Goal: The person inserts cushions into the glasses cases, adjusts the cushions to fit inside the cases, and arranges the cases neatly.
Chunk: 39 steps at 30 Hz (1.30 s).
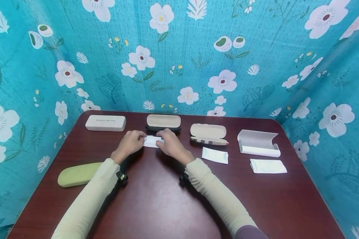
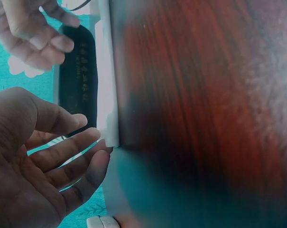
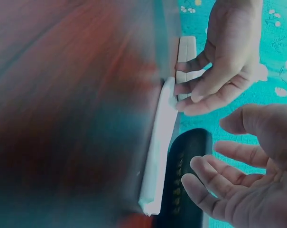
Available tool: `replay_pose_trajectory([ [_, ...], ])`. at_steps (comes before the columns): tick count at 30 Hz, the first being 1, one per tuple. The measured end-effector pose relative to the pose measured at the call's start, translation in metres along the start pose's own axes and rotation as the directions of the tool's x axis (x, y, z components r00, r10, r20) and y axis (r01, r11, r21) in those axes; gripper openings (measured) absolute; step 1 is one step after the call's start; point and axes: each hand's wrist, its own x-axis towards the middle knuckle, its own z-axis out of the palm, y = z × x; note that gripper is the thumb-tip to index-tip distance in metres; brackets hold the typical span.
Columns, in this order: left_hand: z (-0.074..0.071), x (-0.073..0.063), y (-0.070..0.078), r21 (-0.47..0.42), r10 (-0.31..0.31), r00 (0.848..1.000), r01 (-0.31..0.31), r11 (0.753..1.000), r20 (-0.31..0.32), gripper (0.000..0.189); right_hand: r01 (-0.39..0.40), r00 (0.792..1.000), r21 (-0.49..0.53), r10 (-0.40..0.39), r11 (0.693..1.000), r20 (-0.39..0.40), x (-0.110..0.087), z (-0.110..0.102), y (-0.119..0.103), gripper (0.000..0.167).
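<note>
A folded white cloth [image 1: 150, 141] lies on the table in front of an open black glasses case [image 1: 163, 121] with a pale lining. My left hand [image 1: 132, 142] is at the cloth's left end; in the left wrist view its fingertips meet the cloth's end [image 2: 110, 135], fingers loosely bent. Over the right part of the cloth is my right hand [image 1: 173, 144]. In the right wrist view its fingers [image 3: 207, 173] are spread apart in front of the black case [image 3: 183, 175], with nothing between them.
A closed white case [image 1: 105, 123] stands back left, a closed yellow-green case [image 1: 77, 174] by my left forearm. To the right are an open patterned-edge case [image 1: 208, 131], an open white case [image 1: 257, 142] and two folded white cloths [image 1: 214, 155]. A floral curtain [image 1: 179, 66] hangs behind.
</note>
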Motion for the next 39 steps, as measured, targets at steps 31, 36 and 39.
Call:
replay_pose_trajectory([
  [31,0.013,-0.001,-0.004,0.097,-0.130,0.988,0.138,0.986,-0.084,0.021,-0.296,0.951,-0.146,0.277,0.944,-0.137,-0.008,0.013,0.031,0.025],
  [36,0.017,0.000,0.001,0.114,-0.157,0.984,0.167,0.979,-0.086,0.022,-0.321,0.945,-0.148,0.305,0.935,-0.120,-0.007,0.018,0.028,0.025],
  [39,0.019,0.001,0.003,0.118,-0.167,0.982,0.177,0.977,-0.090,0.022,-0.339,0.939,-0.157,0.326,0.927,-0.106,-0.005,0.017,0.026,0.025],
])
